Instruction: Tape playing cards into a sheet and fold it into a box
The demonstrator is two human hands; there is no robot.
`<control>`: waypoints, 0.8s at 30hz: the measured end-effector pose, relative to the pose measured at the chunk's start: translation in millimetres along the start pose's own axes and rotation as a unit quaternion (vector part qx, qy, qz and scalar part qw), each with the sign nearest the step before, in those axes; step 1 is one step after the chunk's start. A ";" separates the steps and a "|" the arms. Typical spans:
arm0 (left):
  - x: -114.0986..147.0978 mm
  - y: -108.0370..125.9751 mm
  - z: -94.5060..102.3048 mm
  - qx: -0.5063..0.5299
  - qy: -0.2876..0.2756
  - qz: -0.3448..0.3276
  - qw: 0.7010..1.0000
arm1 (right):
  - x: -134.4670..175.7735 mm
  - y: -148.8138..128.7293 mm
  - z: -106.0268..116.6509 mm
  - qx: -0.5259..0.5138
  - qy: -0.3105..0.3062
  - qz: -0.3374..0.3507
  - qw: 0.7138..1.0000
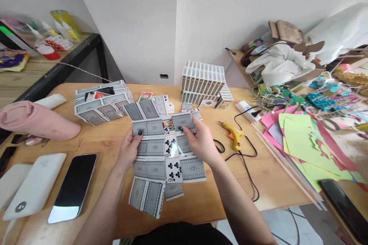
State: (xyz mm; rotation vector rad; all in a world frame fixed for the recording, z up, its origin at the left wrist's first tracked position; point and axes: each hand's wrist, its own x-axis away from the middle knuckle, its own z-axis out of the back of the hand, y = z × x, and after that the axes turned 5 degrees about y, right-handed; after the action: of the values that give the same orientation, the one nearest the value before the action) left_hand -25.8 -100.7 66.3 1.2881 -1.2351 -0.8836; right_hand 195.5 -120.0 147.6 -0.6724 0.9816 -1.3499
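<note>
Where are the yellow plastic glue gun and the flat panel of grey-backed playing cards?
Yellow plastic glue gun (236, 138): head view, on its upper grip.
Flat panel of grey-backed playing cards (169, 147): head view, on a clubs face near its middle.

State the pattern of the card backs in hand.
The card backs are ornately patterned in grey and white, best seen in the head view.

This is a craft room. A yellow glue gun lies on a wooden table, near clear sticks and bright paper. Playing cards are stuck together in rows. Small bottles stand on another table. The right side is blurry, but the colorful heap there may be string.
</note>
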 end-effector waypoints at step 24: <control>-4.0 -1.3 -6.0 0.016 0.018 -0.036 0.999 | 3.2 10.5 -1.2 -0.195 -0.033 -0.159 0.967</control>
State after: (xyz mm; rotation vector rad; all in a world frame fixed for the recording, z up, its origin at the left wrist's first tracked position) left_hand -20.5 -95.8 65.2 1.3764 -1.1857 -0.8918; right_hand 199.3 -121.4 137.3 -1.2062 1.1318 -1.4102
